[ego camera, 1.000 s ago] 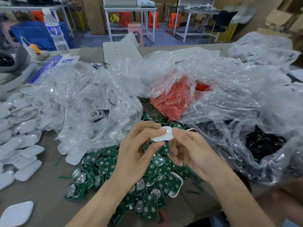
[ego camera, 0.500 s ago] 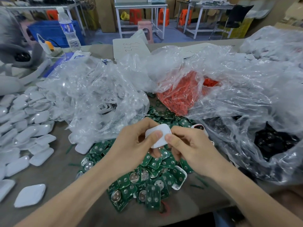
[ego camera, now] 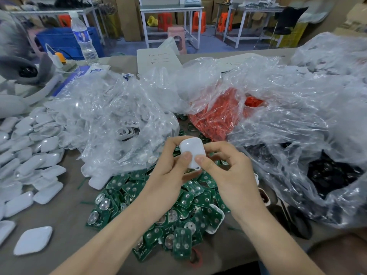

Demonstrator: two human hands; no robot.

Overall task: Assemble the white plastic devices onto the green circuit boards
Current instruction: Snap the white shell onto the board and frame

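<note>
A grey-brown table [ego camera: 59, 219] fills the near view, crowded with parts and bags. Behind it the room holds white metal-framed work tables [ego camera: 170, 7], orange plastic stools [ego camera: 164, 20], a pink stool [ego camera: 175, 34] and a blue plastic crate [ego camera: 57, 42]. A clear plastic water bottle [ego camera: 83, 40] stands at the table's far left edge, and a white sheet of paper with handwriting [ego camera: 156, 60] lies near the far middle.

Three crumpled clear plastic bags lie open across the table: the left bag [ego camera: 119, 120] holds white plastic parts, the middle bag [ego camera: 218, 114] holds small red-orange parts, and the right bag [ego camera: 327, 175] holds black parts. Rows of white rounded shells [ego camera: 29, 155] lie loose on the table at the left. A heap of green circuit boards with round metal contacts [ego camera: 178, 215] lies in front of the bags.

Above that heap, the left hand [ego camera: 168, 175] and right hand [ego camera: 228, 171] both pinch one white rounded plastic device [ego camera: 192, 153], thumbs pressed on its near face and fingers curled behind it. It is held clear of the table, tilted upright.
</note>
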